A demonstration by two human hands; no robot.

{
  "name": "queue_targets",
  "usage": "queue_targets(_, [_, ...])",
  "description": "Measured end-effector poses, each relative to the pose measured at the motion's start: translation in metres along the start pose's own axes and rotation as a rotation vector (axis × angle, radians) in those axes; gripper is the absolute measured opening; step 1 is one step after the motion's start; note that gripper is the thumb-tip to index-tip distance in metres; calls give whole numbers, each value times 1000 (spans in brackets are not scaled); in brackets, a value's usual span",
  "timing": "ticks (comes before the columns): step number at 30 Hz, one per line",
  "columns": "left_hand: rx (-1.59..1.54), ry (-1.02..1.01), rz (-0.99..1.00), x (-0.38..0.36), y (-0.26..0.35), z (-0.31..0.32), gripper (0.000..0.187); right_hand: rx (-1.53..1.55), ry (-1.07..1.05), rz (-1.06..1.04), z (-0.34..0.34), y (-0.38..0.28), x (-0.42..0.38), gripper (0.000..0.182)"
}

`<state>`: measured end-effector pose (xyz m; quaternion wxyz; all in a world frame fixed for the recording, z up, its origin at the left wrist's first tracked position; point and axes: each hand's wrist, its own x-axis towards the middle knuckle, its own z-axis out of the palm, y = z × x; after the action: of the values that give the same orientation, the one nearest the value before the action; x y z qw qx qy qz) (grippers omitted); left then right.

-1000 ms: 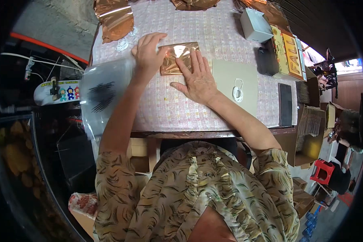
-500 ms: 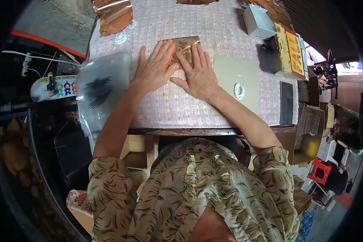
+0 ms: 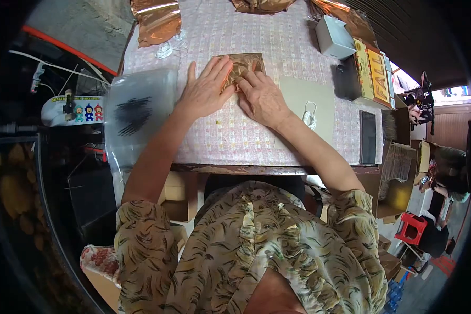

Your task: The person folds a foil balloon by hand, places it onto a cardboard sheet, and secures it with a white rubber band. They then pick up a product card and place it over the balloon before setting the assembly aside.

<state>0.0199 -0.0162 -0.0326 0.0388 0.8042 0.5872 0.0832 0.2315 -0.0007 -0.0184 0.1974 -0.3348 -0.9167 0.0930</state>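
Observation:
A shiny copper-coloured foil sheet (image 3: 254,59), folded into a rectangle, lies on the cloth-covered table. My left hand (image 3: 205,90) rests flat over its left part, fingers stretched out and slightly apart. At the near edge of the foil, my right hand (image 3: 262,99) has its fingers curled in and closed on the sheet; the fingertips are partly hidden. To the right, a coil of white cord (image 3: 309,119) sits on a grey-beige card (image 3: 298,94). Clear plastic bags (image 3: 141,83) with dark marks lie left of my left hand.
More copper foil (image 3: 159,23) with white cord (image 3: 165,50) beside it is at the far left. A white box (image 3: 335,36), a box marked FALL (image 3: 374,73) and a black phone-like slab (image 3: 368,137) line the right side. The table's front edge (image 3: 246,169) is near my body.
My right hand has gone from lying flat with fingers spread to curled fingers at the foil's near edge. My left hand stays flat on the foil. The view has shifted slightly.

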Motion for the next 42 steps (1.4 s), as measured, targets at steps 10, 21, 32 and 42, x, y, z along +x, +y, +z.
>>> queue_targets(10, [-42,155,153,-5,8,-45,73,17,56,0,1,7,1,51])
queue_targets(21, [500,248,573,7,20,-51,11,7,113,-13,7,7,5,34])
queue_targets(32, [-190,536,276,17,36,-94,15,429,366,238,-20,13,17,12])
queue_targets(42, [-769,31,-252,-10,118,12,23,1379,486,818,-110,88,-51,13])
